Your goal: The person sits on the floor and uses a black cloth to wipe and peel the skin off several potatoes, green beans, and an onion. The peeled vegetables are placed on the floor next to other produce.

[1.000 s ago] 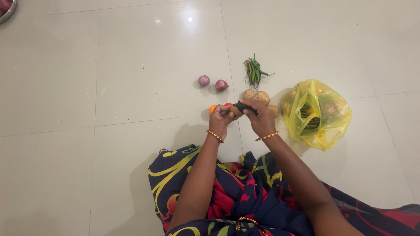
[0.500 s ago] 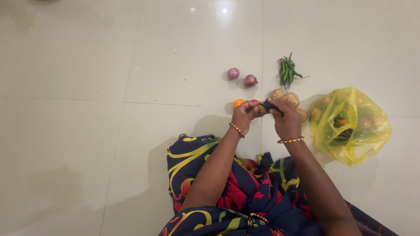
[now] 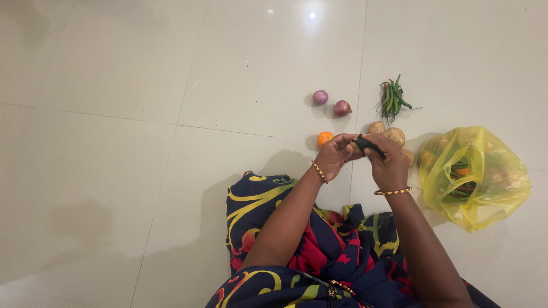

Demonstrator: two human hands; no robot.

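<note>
— What is seen at the left of the group on the pale tiled floor (image 3: 114,85)?

— An orange tomato (image 3: 325,138) is laid on the tiles, just beside the left hand (image 3: 335,157). Above it, two purple onions (image 3: 331,103) are set side by side, apart from both hands.

— How are the fingers of that hand arranged?

— They are curled and pressed together around a small pale vegetable (image 3: 355,148), which is held between the two hands above the floor; most of it is hidden, so its kind cannot be told.

— And the other hand?

— The right hand (image 3: 390,161) is closed around a dark-handled tool (image 3: 368,145), whose tip is laid against the held vegetable. Gold bangles are worn on both wrists.

— What is found further right?

— Potatoes (image 3: 389,134) are piled just behind the right hand, and a bunch of green chillies (image 3: 393,100) is placed above them. At the far right, a yellow plastic bag (image 3: 479,177) is left open on the floor, with green and orange vegetables visible through it.
</note>
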